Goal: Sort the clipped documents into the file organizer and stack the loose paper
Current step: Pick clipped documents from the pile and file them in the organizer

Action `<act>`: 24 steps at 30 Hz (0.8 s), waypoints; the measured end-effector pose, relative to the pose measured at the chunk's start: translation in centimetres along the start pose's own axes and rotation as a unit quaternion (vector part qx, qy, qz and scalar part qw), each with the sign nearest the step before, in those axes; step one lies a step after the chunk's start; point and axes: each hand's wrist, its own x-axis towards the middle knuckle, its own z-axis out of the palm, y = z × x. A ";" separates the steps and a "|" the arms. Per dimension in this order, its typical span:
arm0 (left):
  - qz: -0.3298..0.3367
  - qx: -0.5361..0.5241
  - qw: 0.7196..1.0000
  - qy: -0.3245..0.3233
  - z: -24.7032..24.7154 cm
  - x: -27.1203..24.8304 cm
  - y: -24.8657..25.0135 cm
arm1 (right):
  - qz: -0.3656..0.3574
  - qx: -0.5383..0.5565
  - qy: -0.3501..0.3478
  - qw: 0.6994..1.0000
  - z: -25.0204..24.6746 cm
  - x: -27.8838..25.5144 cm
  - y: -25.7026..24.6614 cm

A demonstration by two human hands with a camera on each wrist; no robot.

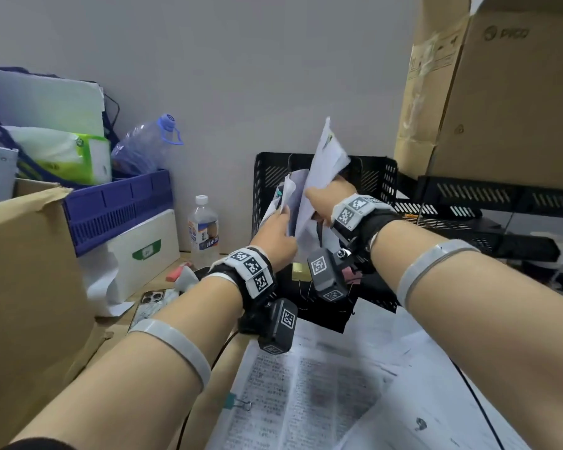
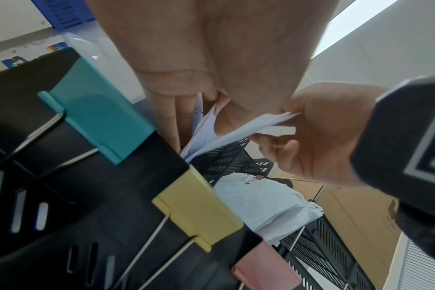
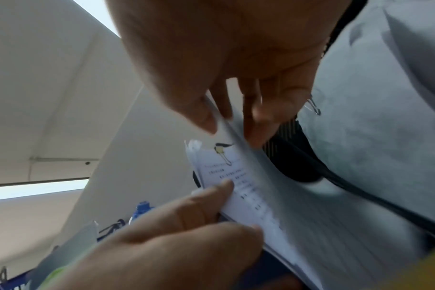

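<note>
The fingers [image 3: 257, 125] of the right hand [image 1: 324, 196] pinch the edge of a clipped document [image 1: 325, 157], with the thumb on one side of the sheets and the other fingers on the far side. This document stands almost upright, tilted, with its top corner above the back wall of the black file organizer [image 1: 376, 177]; a small yellow clip [image 3: 221, 151] sits near its top corner. The left hand [image 1: 275, 235] grips a second bundle of paper [image 1: 288, 193] just beside the first one, thumb on the printed side and fingers curled behind it. A bit of teal shows at the left edge of this bundle. Both bundles are held over the organizer, at its slots; which slot each one is in, I cannot tell.

On the front edge of the organizer there are three big clips in a row: teal [image 2: 97, 115], yellow [image 2: 199, 208] and pink [image 2: 268, 270]. In front of the organizer, loose printed paper [image 1: 306, 378] lies spread on the table [image 1: 150, 280], and one set there carries a teal clip [image 1: 231, 401]. At the left stand a small water bottle [image 1: 203, 227], a blue crate [image 1: 121, 206] and a cardboard box [image 1: 30, 271].
</note>
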 end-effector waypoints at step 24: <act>-0.080 -0.048 0.901 -0.424 4.2 -13.2 2.4 | -0.075 -0.333 -0.426 0.838 -3.0 -14.4 13.7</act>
